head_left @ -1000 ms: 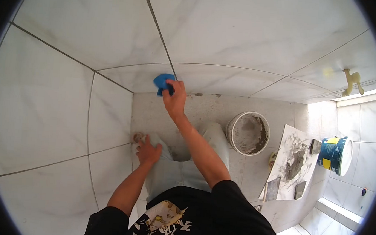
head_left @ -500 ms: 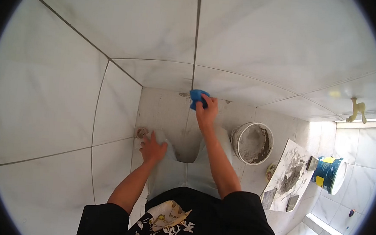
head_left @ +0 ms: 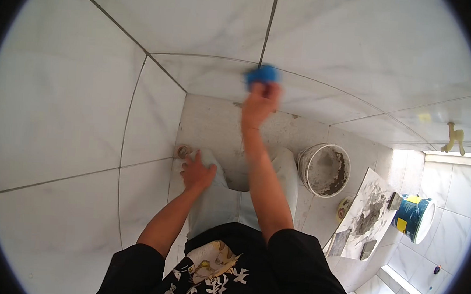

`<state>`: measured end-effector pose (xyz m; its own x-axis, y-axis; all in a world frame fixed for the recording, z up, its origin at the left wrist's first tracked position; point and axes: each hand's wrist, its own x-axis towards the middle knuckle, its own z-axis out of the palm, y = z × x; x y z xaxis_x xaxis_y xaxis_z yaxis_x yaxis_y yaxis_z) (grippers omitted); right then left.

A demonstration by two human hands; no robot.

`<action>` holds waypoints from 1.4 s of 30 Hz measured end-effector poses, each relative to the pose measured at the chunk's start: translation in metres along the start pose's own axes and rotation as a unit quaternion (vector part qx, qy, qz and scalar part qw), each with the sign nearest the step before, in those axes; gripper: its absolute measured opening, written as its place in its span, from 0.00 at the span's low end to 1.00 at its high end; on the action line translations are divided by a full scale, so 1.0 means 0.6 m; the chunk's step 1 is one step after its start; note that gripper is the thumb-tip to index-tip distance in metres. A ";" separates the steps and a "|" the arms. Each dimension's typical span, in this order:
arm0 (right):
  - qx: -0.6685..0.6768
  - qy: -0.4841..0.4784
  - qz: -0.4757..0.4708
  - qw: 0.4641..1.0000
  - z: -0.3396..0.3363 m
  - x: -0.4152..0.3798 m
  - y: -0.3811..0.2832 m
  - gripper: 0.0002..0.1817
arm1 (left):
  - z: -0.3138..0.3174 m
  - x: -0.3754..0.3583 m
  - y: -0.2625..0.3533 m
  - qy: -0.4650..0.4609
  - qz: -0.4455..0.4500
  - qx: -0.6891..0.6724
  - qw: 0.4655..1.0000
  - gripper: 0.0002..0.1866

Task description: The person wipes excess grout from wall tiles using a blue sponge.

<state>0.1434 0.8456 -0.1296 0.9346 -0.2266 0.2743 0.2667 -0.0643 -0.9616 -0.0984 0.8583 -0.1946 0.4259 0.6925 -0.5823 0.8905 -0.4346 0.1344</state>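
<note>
My right hand (head_left: 262,103) is closed on a blue cloth or sponge (head_left: 262,76), blurred by motion, against the tiled wall (head_left: 327,50) near where a vertical and a horizontal joint meet. The exact kind of blue thing cannot be made out. My left hand (head_left: 198,171) rests on my left knee, its fingers spread, with nothing in it. Beside that knee, by the left wall, a small round object (head_left: 183,151) stands on the floor.
A mortar-smeared bucket (head_left: 326,170) stands right of my knees. Beyond it are a board (head_left: 361,222) with grey mortar and small dark blocks, and a teal bucket (head_left: 413,218). A pale tap (head_left: 454,140) sticks out from the wall at right.
My right hand has moved up the wall with the blue thing, from near the floor edge to the horizontal joint. My left hand stays on the knee. The view has shifted slightly.
</note>
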 end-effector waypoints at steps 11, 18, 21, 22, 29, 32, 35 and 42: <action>0.356 -0.206 0.581 0.703 -0.221 -0.097 0.126 0.24 | -0.003 -0.005 0.005 -0.016 -0.009 0.004 1.000 0.46; 0.388 -0.055 0.605 0.693 -0.128 -0.088 0.235 0.21 | -0.002 0.001 0.002 -0.006 -0.008 -0.012 1.000 0.45; 0.354 0.028 0.616 0.703 -0.050 -0.075 0.266 0.20 | -0.010 0.003 0.009 0.001 -0.006 -0.021 1.000 0.45; 0.357 0.030 0.616 0.702 -0.025 -0.071 0.281 0.20 | -0.011 0.001 0.007 -0.001 -0.008 -0.018 1.000 0.45; 0.398 0.026 0.593 0.699 -0.014 -0.078 0.271 0.19 | -0.014 0.005 -0.001 -0.012 0.001 -0.021 1.000 0.45; 0.400 0.015 0.596 0.697 -0.045 -0.099 0.275 0.18 | -0.012 0.005 0.002 -0.011 0.009 -0.013 1.000 0.45; 0.380 0.059 0.608 0.694 -0.023 -0.082 0.285 0.17 | -0.004 0.010 -0.002 0.000 0.009 -0.010 1.000 0.45; 0.459 0.021 0.565 0.685 -0.031 -0.070 0.141 0.16 | 0.002 0.003 -0.008 -0.005 0.011 -0.015 1.000 0.46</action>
<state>0.1223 0.8315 -0.2227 0.6638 0.3440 -0.6640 -0.5685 0.8091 -0.1491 -0.1022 0.8609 -0.1976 0.4440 0.6773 -0.5866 0.8855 -0.4316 0.1719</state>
